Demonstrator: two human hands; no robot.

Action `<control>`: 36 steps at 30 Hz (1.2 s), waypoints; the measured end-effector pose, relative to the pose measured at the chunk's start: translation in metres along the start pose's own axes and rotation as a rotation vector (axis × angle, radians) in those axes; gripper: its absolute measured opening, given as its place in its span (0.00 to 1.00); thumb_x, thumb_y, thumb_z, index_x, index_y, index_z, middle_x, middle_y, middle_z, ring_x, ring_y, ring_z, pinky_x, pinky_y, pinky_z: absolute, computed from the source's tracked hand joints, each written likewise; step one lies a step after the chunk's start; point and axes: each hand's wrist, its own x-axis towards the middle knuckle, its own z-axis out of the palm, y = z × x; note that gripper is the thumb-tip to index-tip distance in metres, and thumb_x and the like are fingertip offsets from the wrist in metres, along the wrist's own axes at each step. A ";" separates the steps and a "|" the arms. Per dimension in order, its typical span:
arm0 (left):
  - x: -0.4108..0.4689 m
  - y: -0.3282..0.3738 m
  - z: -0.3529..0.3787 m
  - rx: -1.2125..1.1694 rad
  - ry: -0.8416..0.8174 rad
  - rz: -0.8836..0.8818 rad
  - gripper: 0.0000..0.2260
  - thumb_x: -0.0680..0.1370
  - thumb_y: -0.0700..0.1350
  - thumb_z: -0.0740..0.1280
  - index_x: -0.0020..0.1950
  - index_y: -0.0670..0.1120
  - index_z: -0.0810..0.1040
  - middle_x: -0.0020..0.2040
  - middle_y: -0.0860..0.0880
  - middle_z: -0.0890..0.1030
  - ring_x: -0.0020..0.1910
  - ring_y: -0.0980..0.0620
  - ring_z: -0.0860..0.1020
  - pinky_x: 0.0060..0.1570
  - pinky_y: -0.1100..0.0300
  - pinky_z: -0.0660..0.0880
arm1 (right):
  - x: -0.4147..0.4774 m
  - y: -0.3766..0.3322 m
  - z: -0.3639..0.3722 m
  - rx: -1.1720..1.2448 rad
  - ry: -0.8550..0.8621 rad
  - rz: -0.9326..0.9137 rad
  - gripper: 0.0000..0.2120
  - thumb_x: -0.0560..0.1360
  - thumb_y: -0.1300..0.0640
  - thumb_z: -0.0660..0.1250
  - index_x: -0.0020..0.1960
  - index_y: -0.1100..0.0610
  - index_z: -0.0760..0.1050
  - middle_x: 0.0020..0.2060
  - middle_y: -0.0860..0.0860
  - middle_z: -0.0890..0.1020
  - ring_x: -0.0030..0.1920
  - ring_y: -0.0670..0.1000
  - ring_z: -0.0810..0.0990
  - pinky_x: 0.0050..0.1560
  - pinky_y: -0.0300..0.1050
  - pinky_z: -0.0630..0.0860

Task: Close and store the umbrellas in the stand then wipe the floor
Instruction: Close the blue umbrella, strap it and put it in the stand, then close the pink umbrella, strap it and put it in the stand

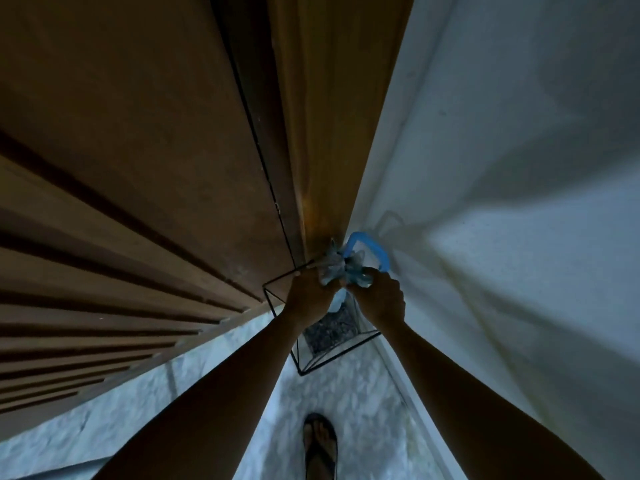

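Umbrella (337, 268), pale translucent canopy gathered into a bunch, with a curved blue handle (367, 243) rising above the bunch; it stands upright in the umbrella stand (341, 354), a black wire frame, and its lower end cannot be made out inside the frame. The left hand (310, 299) grips the bunched canopy at the stand's top rim, fingers curled round the fabric. The right hand (379, 299), just beside it, likewise closes round the canopy below the handle. Within the stand lies a dark speckled base (329, 330). The stand occupies a corner: a brown wooden door (173, 168) to its left, a white wall (519, 168) to its right. It rests on a pale marbled floor (349, 393). Nearer the viewer than the stand, a foot in a sandal (320, 441) rests on that floor.
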 end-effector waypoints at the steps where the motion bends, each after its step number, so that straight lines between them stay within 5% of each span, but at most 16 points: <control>1: 0.003 -0.001 0.000 0.035 -0.014 0.006 0.14 0.77 0.39 0.71 0.63 0.41 0.79 0.60 0.49 0.80 0.60 0.55 0.76 0.61 0.71 0.69 | 0.002 -0.002 0.000 0.013 0.002 -0.008 0.27 0.71 0.35 0.72 0.62 0.52 0.80 0.53 0.55 0.84 0.54 0.59 0.83 0.48 0.47 0.76; 7: 0.012 -0.007 0.006 0.056 -0.118 -0.056 0.12 0.77 0.32 0.68 0.60 0.34 0.79 0.62 0.38 0.80 0.65 0.39 0.77 0.66 0.64 0.72 | 0.005 0.003 0.002 0.018 -0.002 -0.030 0.21 0.74 0.48 0.74 0.64 0.56 0.79 0.59 0.58 0.83 0.60 0.59 0.81 0.58 0.50 0.76; 9: 0.001 0.000 0.003 0.060 -0.177 -0.073 0.17 0.77 0.34 0.70 0.65 0.34 0.76 0.66 0.37 0.77 0.68 0.39 0.75 0.70 0.53 0.69 | -0.004 0.004 0.002 0.061 0.001 -0.002 0.25 0.73 0.51 0.75 0.67 0.57 0.76 0.62 0.58 0.81 0.63 0.58 0.79 0.61 0.49 0.74; 13: -0.032 0.022 -0.025 0.188 -0.089 -0.240 0.25 0.77 0.46 0.72 0.72 0.43 0.71 0.68 0.44 0.77 0.67 0.44 0.75 0.67 0.52 0.71 | -0.039 -0.003 0.003 0.194 0.075 0.113 0.33 0.72 0.48 0.76 0.74 0.55 0.69 0.68 0.56 0.77 0.68 0.57 0.75 0.66 0.51 0.71; 18: -0.118 0.051 -0.093 -0.018 -0.074 -0.179 0.13 0.77 0.33 0.69 0.60 0.42 0.77 0.54 0.41 0.81 0.54 0.52 0.80 0.59 0.56 0.76 | -0.124 -0.038 0.020 0.323 0.049 0.115 0.29 0.75 0.51 0.74 0.72 0.58 0.70 0.67 0.57 0.78 0.68 0.59 0.76 0.64 0.49 0.71; 20: -0.165 0.052 -0.123 -0.055 -0.006 -0.210 0.11 0.77 0.34 0.70 0.58 0.42 0.78 0.54 0.41 0.80 0.55 0.45 0.79 0.60 0.49 0.75 | -0.164 -0.056 0.033 0.279 -0.043 0.030 0.23 0.77 0.54 0.71 0.68 0.61 0.74 0.63 0.59 0.80 0.65 0.60 0.77 0.63 0.49 0.71; 23: -0.257 0.043 -0.184 0.056 0.133 -0.291 0.07 0.76 0.39 0.72 0.54 0.44 0.81 0.55 0.45 0.81 0.56 0.46 0.78 0.58 0.55 0.75 | -0.236 -0.093 0.062 0.235 -0.153 -0.140 0.13 0.76 0.60 0.70 0.59 0.64 0.80 0.56 0.61 0.83 0.60 0.62 0.79 0.61 0.49 0.72; 28: -0.456 0.016 -0.287 0.006 0.466 -0.360 0.05 0.77 0.37 0.71 0.52 0.43 0.79 0.46 0.50 0.79 0.49 0.51 0.79 0.48 0.73 0.71 | -0.395 -0.162 0.127 0.190 -0.441 -0.389 0.07 0.72 0.59 0.75 0.45 0.49 0.80 0.44 0.48 0.83 0.52 0.54 0.83 0.55 0.47 0.79; 32: -0.665 -0.030 -0.332 -0.087 0.798 -0.472 0.10 0.76 0.45 0.74 0.57 0.49 0.81 0.57 0.51 0.82 0.57 0.53 0.80 0.51 0.66 0.73 | -0.563 -0.181 0.204 0.108 -0.689 -0.593 0.09 0.74 0.61 0.74 0.52 0.54 0.80 0.44 0.50 0.83 0.43 0.50 0.81 0.37 0.33 0.75; 36: -0.885 -0.079 -0.339 -0.129 1.042 -0.585 0.08 0.77 0.48 0.72 0.55 0.51 0.82 0.58 0.52 0.82 0.58 0.54 0.80 0.49 0.66 0.73 | -0.745 -0.156 0.288 -0.055 -0.932 -0.784 0.07 0.73 0.55 0.75 0.49 0.49 0.80 0.46 0.47 0.83 0.49 0.50 0.82 0.47 0.41 0.76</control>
